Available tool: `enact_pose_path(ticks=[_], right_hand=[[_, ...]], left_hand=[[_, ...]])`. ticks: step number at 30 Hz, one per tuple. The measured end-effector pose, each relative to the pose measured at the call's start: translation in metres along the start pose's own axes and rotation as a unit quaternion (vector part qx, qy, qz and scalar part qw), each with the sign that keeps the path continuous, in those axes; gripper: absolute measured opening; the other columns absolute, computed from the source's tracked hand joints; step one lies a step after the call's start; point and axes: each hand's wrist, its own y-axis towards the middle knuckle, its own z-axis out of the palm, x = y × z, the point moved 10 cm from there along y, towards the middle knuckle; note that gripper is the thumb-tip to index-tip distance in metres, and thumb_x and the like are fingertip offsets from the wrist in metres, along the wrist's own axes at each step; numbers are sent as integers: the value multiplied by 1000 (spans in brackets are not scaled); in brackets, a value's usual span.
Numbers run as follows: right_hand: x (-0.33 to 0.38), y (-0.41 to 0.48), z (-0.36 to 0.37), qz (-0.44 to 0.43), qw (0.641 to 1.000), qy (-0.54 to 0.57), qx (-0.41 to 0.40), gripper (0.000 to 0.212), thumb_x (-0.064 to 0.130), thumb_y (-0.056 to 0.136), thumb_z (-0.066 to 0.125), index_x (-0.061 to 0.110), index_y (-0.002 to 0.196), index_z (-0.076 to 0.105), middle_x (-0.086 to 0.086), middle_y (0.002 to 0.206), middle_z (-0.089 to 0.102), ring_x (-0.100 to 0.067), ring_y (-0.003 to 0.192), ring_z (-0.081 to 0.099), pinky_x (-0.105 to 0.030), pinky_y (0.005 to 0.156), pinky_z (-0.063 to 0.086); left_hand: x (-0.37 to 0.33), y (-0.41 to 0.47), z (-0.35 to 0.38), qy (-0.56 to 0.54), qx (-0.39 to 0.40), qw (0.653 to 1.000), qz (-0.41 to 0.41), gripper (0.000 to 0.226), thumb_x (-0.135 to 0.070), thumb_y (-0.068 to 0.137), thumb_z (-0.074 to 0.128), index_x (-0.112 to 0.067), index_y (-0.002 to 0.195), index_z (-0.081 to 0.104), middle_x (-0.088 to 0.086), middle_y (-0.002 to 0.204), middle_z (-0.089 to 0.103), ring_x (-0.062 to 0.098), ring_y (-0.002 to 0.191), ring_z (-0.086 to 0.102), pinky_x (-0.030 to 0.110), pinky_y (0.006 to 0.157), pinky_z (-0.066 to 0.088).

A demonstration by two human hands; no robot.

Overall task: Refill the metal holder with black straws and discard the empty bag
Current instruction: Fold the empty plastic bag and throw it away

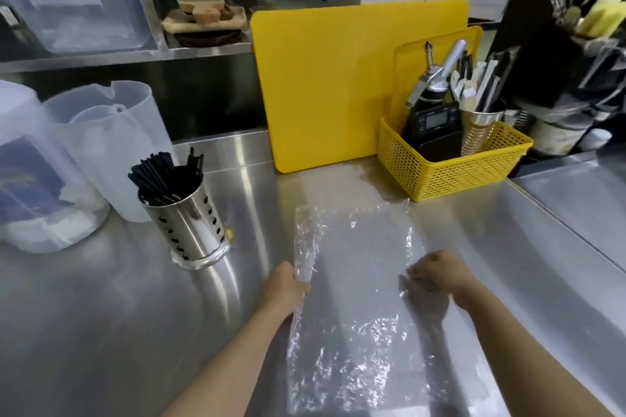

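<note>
A clear, crinkled plastic bag [355,281] lies flat on the steel counter in front of me, with nothing visible inside it. My left hand [286,284] grips its rolled left edge. My right hand [437,272] pinches its right edge, fingers curled on the film. To the left stands the perforated metal holder [188,223], upright, with a bunch of black straws [162,176] sticking out of its top and leaning left. Both hands are apart from the holder.
Clear plastic jugs [111,132] and a lidded tub [37,179] stand left of the holder. A yellow cutting board [321,85] leans at the back. A yellow basket [450,166] with utensils sits at the back right. A counter seam runs along the right.
</note>
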Motion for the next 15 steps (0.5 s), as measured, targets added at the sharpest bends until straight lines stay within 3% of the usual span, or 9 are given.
enact_pose_path(ticks=[1,3,5,7,10,12,15], right_hand=[[1,-2,4,-8,998,52,27,10,2,73,70,-1,66,64,-5,46,55,-14,41,48,-23,46,37],[-1,-4,9,-19,991,113,65,7,0,76,66,2,69,64,-11,60,60,-17,48,52,-27,53,40],[-3,-5,11,-25,988,130,84,5,-2,78,62,0,76,66,-16,72,67,-19,53,60,-32,63,46],[-6,-6,11,-23,985,145,93,8,-5,79,58,-1,78,65,-20,78,72,-23,57,66,-36,71,48],[-6,-11,14,-25,976,173,126,11,-6,79,56,-1,85,63,-28,90,70,-39,76,68,-45,82,50],[-7,-15,15,-30,971,191,144,20,-8,81,52,1,94,63,-29,85,68,-43,78,67,-46,71,55],[-11,-20,11,-36,969,201,142,28,-10,83,47,5,97,65,-29,82,66,-41,73,67,-35,51,56]], left_hand=[[1,1,-1,-48,1,999,3,30,-14,74,66,-18,57,41,4,59,44,21,58,41,32,58,34],[6,2,-5,-125,12,992,-1,34,-15,81,63,-21,58,40,2,60,40,17,57,34,29,54,26],[5,0,-10,-149,41,988,0,20,-20,83,65,-20,73,48,4,74,47,16,68,41,26,53,29],[9,-2,-9,-146,83,986,-14,20,-17,81,68,-18,91,51,7,85,56,18,72,48,22,53,38],[14,-8,-7,-173,99,980,-26,7,-8,85,61,-7,87,54,10,76,66,6,48,58,14,39,38],[19,-12,-6,-193,87,977,-35,4,-6,89,55,-2,88,55,7,69,66,0,38,57,12,35,33],[27,-13,-2,-238,92,966,-45,12,-2,92,47,0,98,57,10,72,66,5,41,60,18,42,45]])
